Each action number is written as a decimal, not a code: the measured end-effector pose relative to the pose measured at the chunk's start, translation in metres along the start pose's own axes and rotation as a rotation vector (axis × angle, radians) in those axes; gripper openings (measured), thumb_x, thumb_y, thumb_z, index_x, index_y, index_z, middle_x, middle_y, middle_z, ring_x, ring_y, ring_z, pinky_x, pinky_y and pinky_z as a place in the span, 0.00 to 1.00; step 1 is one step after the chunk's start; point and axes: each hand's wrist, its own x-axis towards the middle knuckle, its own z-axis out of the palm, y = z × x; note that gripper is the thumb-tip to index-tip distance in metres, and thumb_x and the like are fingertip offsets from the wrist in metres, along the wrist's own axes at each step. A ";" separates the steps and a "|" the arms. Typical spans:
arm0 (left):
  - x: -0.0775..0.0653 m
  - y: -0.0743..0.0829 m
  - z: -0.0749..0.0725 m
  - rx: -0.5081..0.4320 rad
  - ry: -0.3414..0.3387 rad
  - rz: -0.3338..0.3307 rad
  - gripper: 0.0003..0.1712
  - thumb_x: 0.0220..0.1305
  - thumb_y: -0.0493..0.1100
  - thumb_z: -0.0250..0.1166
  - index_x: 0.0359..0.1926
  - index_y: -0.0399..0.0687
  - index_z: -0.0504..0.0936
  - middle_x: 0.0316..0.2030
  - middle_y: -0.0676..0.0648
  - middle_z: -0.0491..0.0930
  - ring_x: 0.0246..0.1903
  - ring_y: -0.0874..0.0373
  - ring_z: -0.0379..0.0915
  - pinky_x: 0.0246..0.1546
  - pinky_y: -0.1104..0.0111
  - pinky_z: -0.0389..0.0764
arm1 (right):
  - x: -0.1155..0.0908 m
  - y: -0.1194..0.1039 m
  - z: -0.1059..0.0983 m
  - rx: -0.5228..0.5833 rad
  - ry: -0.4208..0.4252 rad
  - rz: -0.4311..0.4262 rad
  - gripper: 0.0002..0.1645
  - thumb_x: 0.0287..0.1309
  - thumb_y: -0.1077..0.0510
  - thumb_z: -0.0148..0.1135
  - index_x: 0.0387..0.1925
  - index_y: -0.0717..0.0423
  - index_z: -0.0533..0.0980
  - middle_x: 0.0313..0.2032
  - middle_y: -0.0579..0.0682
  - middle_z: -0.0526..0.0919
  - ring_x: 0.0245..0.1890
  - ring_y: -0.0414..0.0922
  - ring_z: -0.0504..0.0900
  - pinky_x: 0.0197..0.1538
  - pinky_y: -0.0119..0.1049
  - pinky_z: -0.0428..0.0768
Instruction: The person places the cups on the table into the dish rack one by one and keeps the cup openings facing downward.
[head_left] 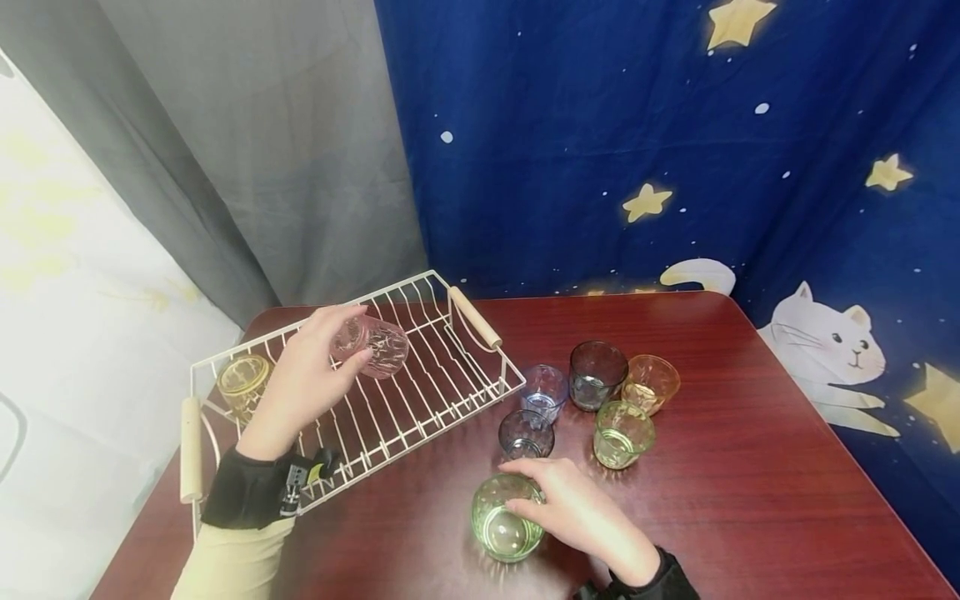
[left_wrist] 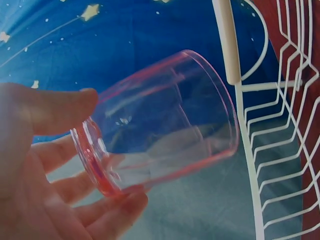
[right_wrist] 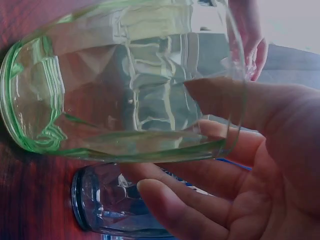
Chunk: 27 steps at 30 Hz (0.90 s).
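My left hand (head_left: 311,362) grips a pink glass (head_left: 385,347) around its base, holding it tilted on its side over the white wire rack (head_left: 408,408). In the left wrist view, the mouth of this glass points toward the rack's rim. Low on the table, my right hand (head_left: 566,500) pinches a light green glass (head_left: 501,533) by the rim, thumb inside and fingers outside. That glass is upright. Just beyond my right fingers stands a dark blue-grey glass (head_left: 527,435). A yellow glass (head_left: 243,385) is upside down at the rack's left end.
Behind the right hand stand a blue glass (head_left: 545,392), a dark grey glass (head_left: 596,379), an amber glass (head_left: 652,383) and a second green glass (head_left: 622,437), close together. The rack has wooden handles (head_left: 475,318). Curtains (head_left: 525,208) hang along the table's far edge.
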 end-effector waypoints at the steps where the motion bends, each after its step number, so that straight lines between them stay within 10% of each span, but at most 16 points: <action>1: 0.001 -0.002 -0.001 0.006 0.001 -0.015 0.31 0.58 0.39 0.68 0.63 0.39 0.73 0.61 0.36 0.74 0.62 0.38 0.69 0.64 0.45 0.69 | 0.000 0.000 0.001 -0.007 0.001 -0.001 0.21 0.57 0.51 0.68 0.52 0.49 0.81 0.48 0.45 0.88 0.49 0.43 0.85 0.50 0.40 0.84; 12: 0.011 -0.020 -0.009 0.037 0.024 -0.129 0.28 0.60 0.38 0.66 0.62 0.38 0.74 0.59 0.34 0.75 0.62 0.36 0.68 0.62 0.43 0.68 | 0.002 -0.002 0.004 -0.099 0.046 0.006 0.16 0.58 0.55 0.66 0.49 0.49 0.83 0.42 0.46 0.89 0.40 0.41 0.87 0.39 0.35 0.84; 27: 0.011 -0.048 -0.008 0.129 -0.113 -0.251 0.30 0.60 0.37 0.62 0.64 0.35 0.71 0.62 0.29 0.70 0.62 0.29 0.64 0.64 0.38 0.65 | 0.001 -0.002 0.007 -0.136 0.082 0.042 0.12 0.58 0.55 0.66 0.44 0.46 0.83 0.34 0.46 0.89 0.29 0.37 0.84 0.29 0.31 0.78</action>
